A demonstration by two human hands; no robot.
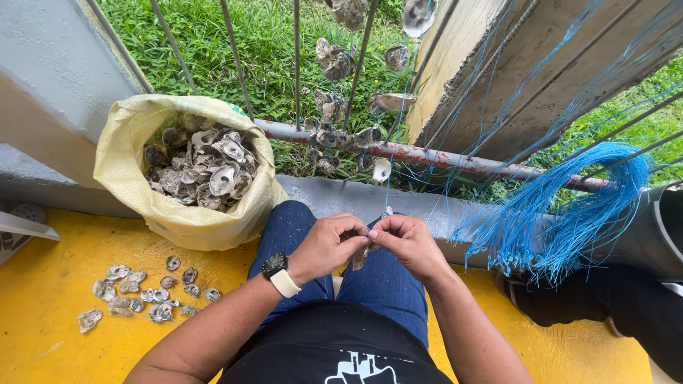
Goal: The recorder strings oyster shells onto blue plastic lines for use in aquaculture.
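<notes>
Both my hands meet over my lap: left hand [329,245] and right hand [409,242] pinch one shell [361,256] and a thin blue string [386,192]. Shell looks stiff, rough, brittle-edged; I judge grip best at flat faces. String limp, light, likely slippery

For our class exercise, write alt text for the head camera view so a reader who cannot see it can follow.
A seated person's left hand and right hand pinch an oyster shell over their lap. A yellow sack of shells stands to the left, loose shells lie on the yellow floor, and blue strings hang from a rail.
</notes>
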